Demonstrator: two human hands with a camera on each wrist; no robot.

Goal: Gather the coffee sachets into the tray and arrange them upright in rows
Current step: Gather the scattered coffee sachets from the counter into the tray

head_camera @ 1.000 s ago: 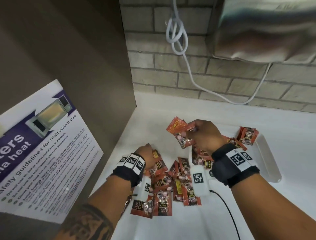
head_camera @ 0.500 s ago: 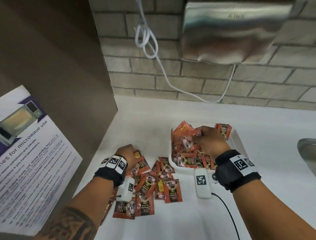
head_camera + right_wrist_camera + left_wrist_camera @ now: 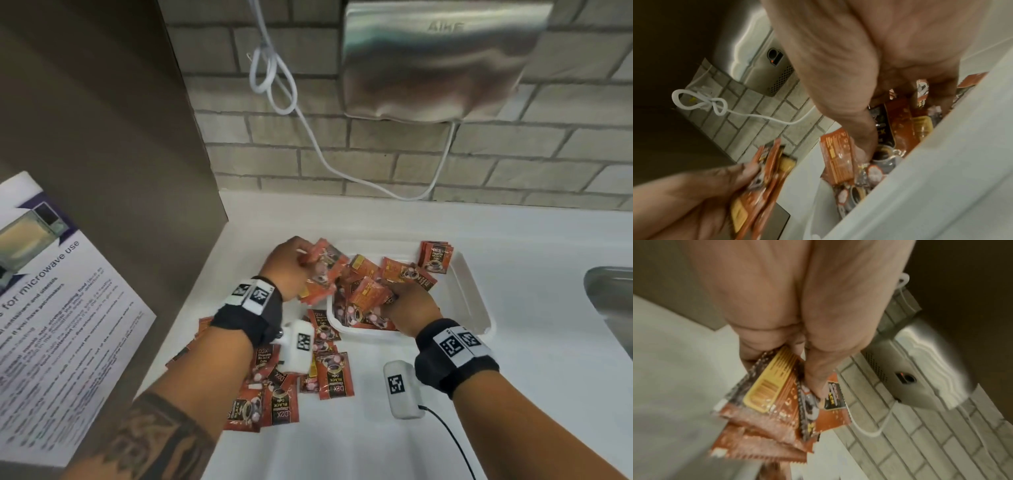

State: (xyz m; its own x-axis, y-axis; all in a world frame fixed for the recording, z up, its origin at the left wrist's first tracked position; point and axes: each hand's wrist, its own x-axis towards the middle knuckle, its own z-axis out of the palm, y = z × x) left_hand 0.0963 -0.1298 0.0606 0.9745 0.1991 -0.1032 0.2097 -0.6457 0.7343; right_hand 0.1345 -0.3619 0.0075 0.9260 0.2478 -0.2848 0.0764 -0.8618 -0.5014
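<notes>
Left hand (image 3: 289, 265) clenched round a fanned sachet bundle (image 3: 320, 274) angled toward the tray (image 3: 476, 291), right hand (image 3: 411, 303) curled into the jumbled tray sachets (image 3: 366, 298)

White tabletop (image 3: 394, 442), smooth, meeting a brick wall at the back and a brown panel on the left. Resting on it: a white tray (image 3: 474, 301), shallow and oblong, lying at a slant near the middle. Scattered flat on the bare surface just left of the tray's near corner: a loose heap of orange coffee sachets (image 3: 274, 401), overlapping one another, some face up, some turned over. Touching the tray's near-left corner: one of those sachets (image 3: 323, 323). Sunk into the tabletop at the far right: a steel sink (image 3: 613, 305), only its edge showing. Trailing across the near part: a thin black cable (image 3: 455, 445).
</notes>
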